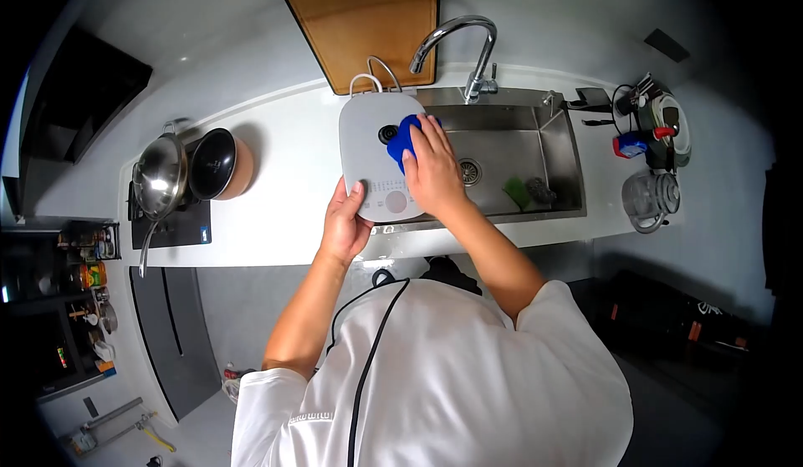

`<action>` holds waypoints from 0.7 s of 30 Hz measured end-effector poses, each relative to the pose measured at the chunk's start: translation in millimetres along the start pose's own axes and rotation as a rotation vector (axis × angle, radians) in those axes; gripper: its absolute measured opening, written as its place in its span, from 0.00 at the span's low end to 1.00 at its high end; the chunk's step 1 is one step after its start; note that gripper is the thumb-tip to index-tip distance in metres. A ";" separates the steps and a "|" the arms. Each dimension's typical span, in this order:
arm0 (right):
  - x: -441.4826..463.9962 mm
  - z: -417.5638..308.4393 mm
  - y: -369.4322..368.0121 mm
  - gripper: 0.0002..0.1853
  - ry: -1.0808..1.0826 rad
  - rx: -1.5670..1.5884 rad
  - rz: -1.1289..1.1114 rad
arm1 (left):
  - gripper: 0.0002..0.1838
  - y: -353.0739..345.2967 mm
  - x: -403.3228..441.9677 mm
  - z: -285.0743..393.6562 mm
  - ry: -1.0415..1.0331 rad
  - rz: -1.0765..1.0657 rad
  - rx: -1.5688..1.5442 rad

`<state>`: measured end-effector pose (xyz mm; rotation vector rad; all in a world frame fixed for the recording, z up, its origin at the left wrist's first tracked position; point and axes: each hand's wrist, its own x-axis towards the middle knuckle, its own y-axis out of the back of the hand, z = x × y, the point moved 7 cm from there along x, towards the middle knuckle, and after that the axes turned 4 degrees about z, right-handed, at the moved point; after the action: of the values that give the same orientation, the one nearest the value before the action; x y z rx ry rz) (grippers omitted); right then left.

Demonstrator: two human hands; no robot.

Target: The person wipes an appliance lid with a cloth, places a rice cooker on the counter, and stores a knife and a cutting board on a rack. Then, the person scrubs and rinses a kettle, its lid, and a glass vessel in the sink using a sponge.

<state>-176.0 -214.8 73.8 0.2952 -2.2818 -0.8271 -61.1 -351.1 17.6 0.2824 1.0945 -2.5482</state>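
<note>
A light grey appliance lid [364, 137] with rounded corners, a black round vent and a printed control panel lies at the sink's left edge. My left hand [345, 223] grips its lower left corner, thumb on top and fingers beneath. On its right side, my right hand [435, 166] presses a blue cloth [404, 142] against the surface beside the vent. Part of the cloth is hidden under my right fingers. Behind the lid's far end, a pale curved handle or hose [365, 77] rises.
The steel sink [502, 145] holds a green sponge [517, 191] and a scrubber [541, 191]; a faucet [481, 57] arches behind. A cutting board [368, 28] leans at the back. Pans [161, 176] and a pot [216, 164] stand left, a glass jug [648, 195] and dish rack right.
</note>
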 end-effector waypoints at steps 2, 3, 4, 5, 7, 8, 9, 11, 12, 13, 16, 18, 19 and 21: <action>8.5 9.2 -6.1 0.24 -0.044 0.020 -0.022 | 0.23 1.3 -1.5 -0.3 0.013 0.019 -0.011; 9.5 11.5 -9.4 0.23 -0.035 0.008 0.004 | 0.23 3.0 -0.8 0.7 0.011 0.019 -0.002; 10.6 17.1 -12.4 0.22 -0.078 0.024 0.009 | 0.23 4.1 -0.3 1.7 0.009 0.016 0.009; 12.5 22.8 -14.5 0.22 -0.119 0.040 0.016 | 0.24 4.0 -1.1 1.4 0.025 0.004 0.026; 23.8 37.4 -13.9 0.21 -0.177 0.050 0.033 | 0.26 2.6 -4.4 1.9 0.050 -0.017 0.061; 32.5 47.4 -11.6 0.20 -0.196 0.047 0.043 | 0.27 1.9 -7.1 1.7 0.064 -0.026 0.081; 40.4 56.1 -8.7 0.20 -0.216 0.044 0.057 | 0.28 1.6 -8.9 1.3 0.078 -0.021 0.085; 51.4 55.6 -2.2 0.20 -0.038 0.105 0.049 | 0.28 0.7 -12.1 -0.1 0.109 -0.011 0.093; 55.2 47.8 4.2 0.20 0.053 0.133 0.043 | 0.28 -0.3 -11.2 1.2 0.122 -0.036 0.119; 57.2 40.9 6.7 0.19 0.114 0.128 -0.012 | 0.28 0.4 -9.2 4.8 0.132 -0.061 0.143; 65.5 13.9 8.9 0.17 0.356 0.192 -0.203 | 0.28 -0.1 -5.0 11.8 0.181 -0.092 0.236; 66.0 -15.9 -4.3 0.15 0.538 0.178 -0.345 | 0.29 0.1 -4.1 11.1 0.206 -0.102 0.265; 65.7 -30.2 -9.7 0.14 0.558 0.261 -0.455 | 0.29 -0.6 -1.7 8.5 0.207 -0.111 0.260; 61.4 -51.1 -15.7 0.13 0.611 0.356 -0.594 | 0.29 -4.2 0.6 8.6 0.194 -0.121 0.249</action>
<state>-187.5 -277.0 125.0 1.2473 -1.7449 -0.4890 -63.7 -354.9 26.1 0.5529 0.8804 -2.8163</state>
